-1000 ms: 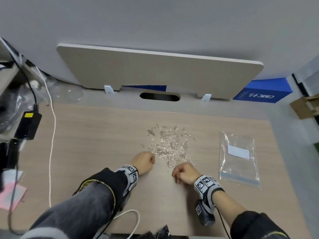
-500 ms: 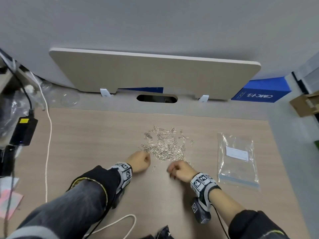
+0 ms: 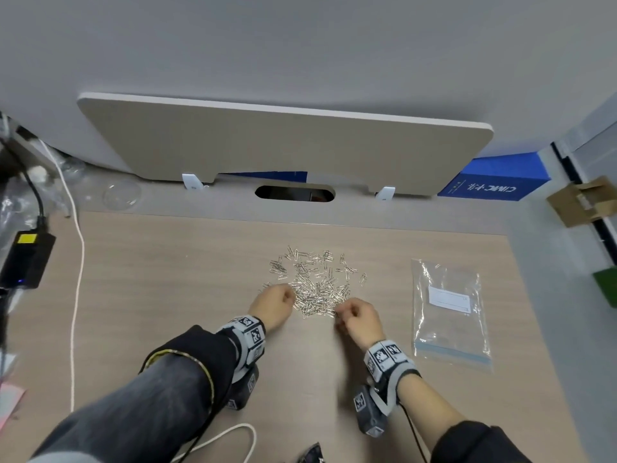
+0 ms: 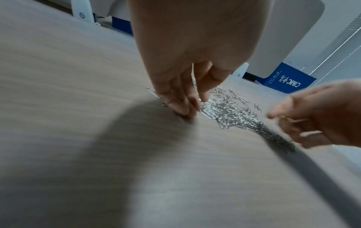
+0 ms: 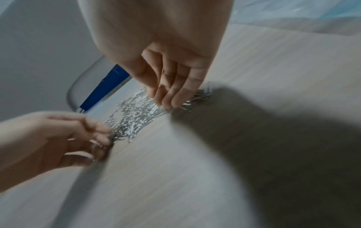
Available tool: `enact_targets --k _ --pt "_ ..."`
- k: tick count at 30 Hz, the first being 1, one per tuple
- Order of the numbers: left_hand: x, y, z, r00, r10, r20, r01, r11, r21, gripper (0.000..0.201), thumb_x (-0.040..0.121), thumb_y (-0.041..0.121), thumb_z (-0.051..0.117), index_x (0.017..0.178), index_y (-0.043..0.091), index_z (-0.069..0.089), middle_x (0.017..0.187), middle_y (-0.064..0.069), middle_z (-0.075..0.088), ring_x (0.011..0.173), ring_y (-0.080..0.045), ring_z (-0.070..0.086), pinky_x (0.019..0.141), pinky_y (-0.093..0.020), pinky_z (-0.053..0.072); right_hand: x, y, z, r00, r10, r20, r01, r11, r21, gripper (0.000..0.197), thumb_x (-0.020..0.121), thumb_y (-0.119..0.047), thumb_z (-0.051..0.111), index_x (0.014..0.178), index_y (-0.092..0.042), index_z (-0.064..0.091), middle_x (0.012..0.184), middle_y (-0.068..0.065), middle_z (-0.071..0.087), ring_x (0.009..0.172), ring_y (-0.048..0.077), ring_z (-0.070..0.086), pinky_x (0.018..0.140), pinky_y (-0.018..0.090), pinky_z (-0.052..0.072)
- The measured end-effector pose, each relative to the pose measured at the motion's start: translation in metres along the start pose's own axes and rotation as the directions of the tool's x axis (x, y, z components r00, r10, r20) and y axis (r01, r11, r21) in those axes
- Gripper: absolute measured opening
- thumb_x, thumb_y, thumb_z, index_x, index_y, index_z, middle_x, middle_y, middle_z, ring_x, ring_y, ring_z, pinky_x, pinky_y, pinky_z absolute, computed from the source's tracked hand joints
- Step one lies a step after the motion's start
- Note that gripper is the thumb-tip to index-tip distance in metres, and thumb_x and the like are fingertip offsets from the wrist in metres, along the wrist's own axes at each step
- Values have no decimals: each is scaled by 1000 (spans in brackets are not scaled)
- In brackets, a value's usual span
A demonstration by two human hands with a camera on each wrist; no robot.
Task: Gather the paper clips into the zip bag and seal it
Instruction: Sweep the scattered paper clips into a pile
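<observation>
Fingertips of the left hand [image 3: 273,304] and right hand [image 3: 359,315], curled, touch opposite near corners of the paper clips [image 3: 315,284]; whether either pinches any is unclear. The zip bag [image 3: 449,312] lies flat well right of the pile, long axis front-to-back, nearer the right hand.

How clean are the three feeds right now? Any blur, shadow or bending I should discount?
Head view: sharp on the paper clips and zip bag, but the wide lens bows the desk edges. Left wrist view: streaked, with a big hand shadow on the desk. Right wrist view: heavily smeared, the right hand casting a dark shadow.
</observation>
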State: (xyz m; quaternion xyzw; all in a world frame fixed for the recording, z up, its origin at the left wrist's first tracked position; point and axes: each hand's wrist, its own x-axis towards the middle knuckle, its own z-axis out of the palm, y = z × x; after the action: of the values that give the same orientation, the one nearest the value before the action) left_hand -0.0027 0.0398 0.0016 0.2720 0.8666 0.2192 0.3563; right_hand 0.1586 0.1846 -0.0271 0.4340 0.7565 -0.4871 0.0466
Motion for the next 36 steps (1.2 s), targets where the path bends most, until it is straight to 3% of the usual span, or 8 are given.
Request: enact_targets --k 6,11,15,19,22,27,32,36 --pt "-8 -20 -3 993 -56 109 40 989 142 26 78 9 45 59 22 56 76 1 67 84 -23 66 76 -28 50 -16 20 -21 978 91 189 -13 926 -377 24 79 -26 49 63 -33 65 70 -8 71 74 13 66 71 27 52" --pt "0 -12 -2 998 -45 40 38 987 154 20 83 14 43 77 13 62 89 -7 70 89 -28 63 76 -34 50 9 -10 -14 996 38 75 -17 965 -263 22 81 -18 51 70 -31 64 86 -8 71 85 16 63 77 26 47" --pt "7 -12 -15 975 -27 -219 44 996 74 19 85 9 46 83 16 63 96 -5 67 92 -27 61 76 -30 45 16 -8 -23 982 15 -191 -16 1000 -7 27 80 -7 52 73 -31 61 87 -8 69 88 18 64 83 31 50" --pt "16 -19 -18 897 -7 -442 49 995 84 30 83 11 51 111 8 61 116 -10 55 111 -28 50 93 -35 42 12 -3 -30 912 -67 -404 -19 979 -205 29 85 -10 53 112 -18 61 119 2 55 118 22 49 93 32 42" --pt "27 -14 -14 960 -29 -278 66 990 123 64 88 23 50 146 7 28 155 -14 21 144 -31 19 118 -38 19 22 -5 -23 964 -108 -243 10 929 -371 62 89 -22 49 146 -8 29 155 8 25 144 24 21 116 32 22" --pt "34 -7 5 993 114 8 -112 958 264 78 93 34 39 152 12 -6 157 -4 -20 148 -24 -14 120 -36 -5 28 -16 3 975 -221 21 198 820 -537 71 98 -44 29 151 -8 -2 158 4 -13 148 21 -10 119 32 -7" --pt "22 -16 16 960 276 49 -278 916 288 75 89 40 26 152 17 -6 156 6 -21 147 -14 -17 117 -22 -16 14 -14 17 942 -303 144 331 772 -543 72 95 -50 21 151 -11 -2 156 0 -17 147 16 -14 118 27 -10" --pt "39 -15 4 975 220 -37 -199 932 302 76 90 37 34 152 18 -6 159 5 -16 148 -15 -15 122 -33 -8 43 -30 5 941 -329 71 317 794 -519 73 97 -46 34 152 -11 2 160 3 -9 148 16 -10 120 28 -5"
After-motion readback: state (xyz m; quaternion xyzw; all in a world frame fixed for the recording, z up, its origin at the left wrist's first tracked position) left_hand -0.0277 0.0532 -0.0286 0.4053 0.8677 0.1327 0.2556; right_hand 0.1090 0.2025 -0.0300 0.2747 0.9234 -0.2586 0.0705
